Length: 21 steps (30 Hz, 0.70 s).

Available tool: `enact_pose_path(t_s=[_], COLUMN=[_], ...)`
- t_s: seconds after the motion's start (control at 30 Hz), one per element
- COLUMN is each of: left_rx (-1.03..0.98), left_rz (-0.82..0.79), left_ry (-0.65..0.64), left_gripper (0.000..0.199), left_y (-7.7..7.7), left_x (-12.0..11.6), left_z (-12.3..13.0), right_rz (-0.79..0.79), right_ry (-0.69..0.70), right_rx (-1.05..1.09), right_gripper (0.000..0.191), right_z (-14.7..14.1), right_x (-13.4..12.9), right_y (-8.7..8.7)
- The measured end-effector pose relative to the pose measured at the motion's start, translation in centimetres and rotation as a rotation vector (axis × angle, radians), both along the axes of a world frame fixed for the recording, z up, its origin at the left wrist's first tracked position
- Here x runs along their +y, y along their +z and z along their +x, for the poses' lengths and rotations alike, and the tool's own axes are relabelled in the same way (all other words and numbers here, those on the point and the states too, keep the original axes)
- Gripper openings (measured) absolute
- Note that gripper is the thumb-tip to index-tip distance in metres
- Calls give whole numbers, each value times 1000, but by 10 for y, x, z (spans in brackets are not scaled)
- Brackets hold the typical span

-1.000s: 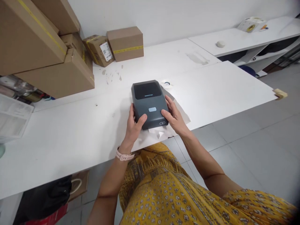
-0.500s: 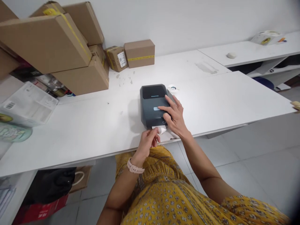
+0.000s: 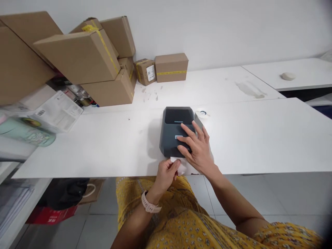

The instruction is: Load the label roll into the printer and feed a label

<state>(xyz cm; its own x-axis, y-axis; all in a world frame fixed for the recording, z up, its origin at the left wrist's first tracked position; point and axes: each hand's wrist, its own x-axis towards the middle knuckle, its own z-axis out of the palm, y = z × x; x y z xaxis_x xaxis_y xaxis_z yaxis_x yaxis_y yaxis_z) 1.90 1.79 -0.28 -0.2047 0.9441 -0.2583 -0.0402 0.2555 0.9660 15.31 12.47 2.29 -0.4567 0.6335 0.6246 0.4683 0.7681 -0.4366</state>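
Observation:
A dark grey label printer [image 3: 169,140] sits near the front edge of the white table, its light-coloured button [image 3: 178,137] on top. White label paper [image 3: 182,167] comes out at the printer's front. My left hand [image 3: 167,171] pinches this paper between thumb and fingers, just below the slot. Over the printer's right side lies my right hand [image 3: 198,148], fingers spread, with one fingertip at the button. Whether that finger presses it I cannot tell. Behind the printer's right corner, partly hidden by it, is a white label roll [image 3: 203,113].
Stacked cardboard boxes [image 3: 77,57] fill the back left, with two smaller boxes [image 3: 171,67] against the wall. A white carton [image 3: 61,110] and a green bottle [image 3: 28,132] stand at the left. A whitish round object [image 3: 288,76] lies at the back right.
The camera view has shifted, so the table and printer appear lower and further right. My left hand still grips the paper, and my right hand stays on the printer with fingers more spread.

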Motion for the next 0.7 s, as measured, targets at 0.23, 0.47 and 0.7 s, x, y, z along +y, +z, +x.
enact_pose_path(t_s=[0.23,0.47,0.7], left_rx=[48,815,842], left_rz=[-4,103,160], left_ry=[-109,-84,-113], left_gripper=[54,40,31], left_y=[-1,-1,-21], left_x=[-3,-22,-17], left_z=[-9,-90,-129], right_rz=[30,-35,-284], right_ry=[-11,-186,-465], right_rx=[23,335,391], right_gripper=[21,33,40], right_z=[-2,-14,-40], right_x=[-1,-31,-29], right_y=[-6,-29,9])
